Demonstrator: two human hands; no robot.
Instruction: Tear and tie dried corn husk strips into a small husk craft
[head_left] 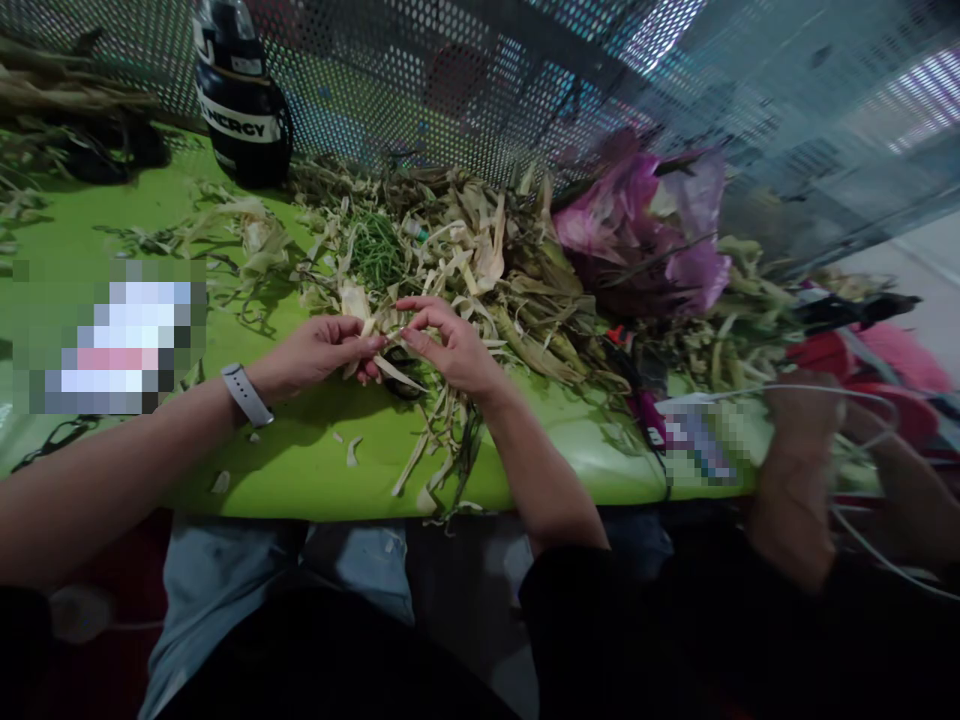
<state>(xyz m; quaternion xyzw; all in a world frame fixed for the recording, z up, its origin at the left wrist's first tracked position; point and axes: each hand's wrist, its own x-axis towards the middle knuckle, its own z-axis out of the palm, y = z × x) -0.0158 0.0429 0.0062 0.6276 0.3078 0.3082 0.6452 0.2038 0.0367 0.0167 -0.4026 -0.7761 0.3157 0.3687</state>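
Observation:
Near the middle of the green table (300, 460), my left hand (335, 350), with a pale band on its wrist, is closed on a pale dried husk strip (369, 325). My right hand (442, 343) meets it from the right, its thumb and a finger pinched at the strip's end, the other fingers bent. Another pale strip (400, 374) hangs below the fingers. Right behind my hands lies a heap of dried husks (487, 250) with a bunch of thin green strands (375, 247) on it. Loose strips (420, 460) lie near the table's front edge.
A black bottle (244, 110) stands at the back left by a perforated metal panel (360, 80). A blurred phone-like object (124, 345) is at the left. A pink plastic bag (645, 230) sits at the back right. Another person's arms (799, 470) reach in at the right.

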